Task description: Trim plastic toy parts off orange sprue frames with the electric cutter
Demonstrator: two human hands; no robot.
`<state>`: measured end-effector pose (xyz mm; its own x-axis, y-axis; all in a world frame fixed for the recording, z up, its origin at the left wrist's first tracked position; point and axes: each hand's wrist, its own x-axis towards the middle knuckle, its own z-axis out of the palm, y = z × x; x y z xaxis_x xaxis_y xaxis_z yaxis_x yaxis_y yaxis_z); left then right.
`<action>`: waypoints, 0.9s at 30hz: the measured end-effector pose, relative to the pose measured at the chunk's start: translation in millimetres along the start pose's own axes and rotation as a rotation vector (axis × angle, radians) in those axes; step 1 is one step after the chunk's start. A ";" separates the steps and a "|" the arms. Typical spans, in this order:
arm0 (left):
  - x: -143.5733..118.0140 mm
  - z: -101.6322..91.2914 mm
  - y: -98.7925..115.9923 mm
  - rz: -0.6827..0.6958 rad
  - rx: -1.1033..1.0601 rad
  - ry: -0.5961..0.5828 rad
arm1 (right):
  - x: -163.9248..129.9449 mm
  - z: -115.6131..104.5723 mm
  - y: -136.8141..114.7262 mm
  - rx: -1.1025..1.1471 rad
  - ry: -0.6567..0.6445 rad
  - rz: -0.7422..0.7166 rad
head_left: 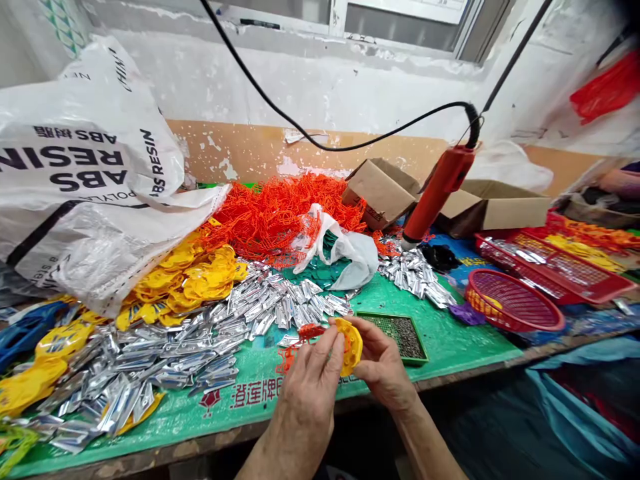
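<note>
My left hand (311,379) and my right hand (381,363) meet just above the table's front edge. Together they hold a small yellow plastic disc (351,345). An orange wire-like plastic piece (300,340) lies against the disc, under my left fingertips. Right behind my hands sits a small green tray (424,352) of tiny dark parts. A spread of shiny silver parts (200,340) covers the green table cover (450,333) to the left.
A heap of orange wire pieces (270,213) and yellow discs (185,280) lies at the back left, beside a big white ABS resin sack (85,167). A red powered tool (437,193) hangs on a black cable. Red baskets (510,300), cardboard boxes (383,190) stand right.
</note>
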<state>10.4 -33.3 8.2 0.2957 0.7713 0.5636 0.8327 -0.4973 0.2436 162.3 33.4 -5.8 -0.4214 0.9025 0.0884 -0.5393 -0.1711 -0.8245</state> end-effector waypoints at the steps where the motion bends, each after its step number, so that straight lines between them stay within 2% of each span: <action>1: 0.4 1.8 0.4 0.004 0.016 0.001 | -1.0 0.0 -0.2 -0.006 0.000 -0.002; 18: -3.7 13.0 1.0 -0.014 0.127 -0.056 | -6.5 1.4 5.1 0.008 0.056 -0.002; 24: -3.8 13.7 1.6 0.010 0.147 -0.041 | -9.2 0.0 10.3 -0.005 0.084 -0.019; 27: -1.5 13.3 3.1 0.031 0.103 0.013 | -12.5 3.0 14.0 -0.062 0.124 -0.053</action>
<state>18.7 -30.7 -2.4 0.3162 0.7505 0.5803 0.8672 -0.4767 0.1440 157.8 18.6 -16.8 -0.2982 0.9522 0.0668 -0.5108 -0.1001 -0.8538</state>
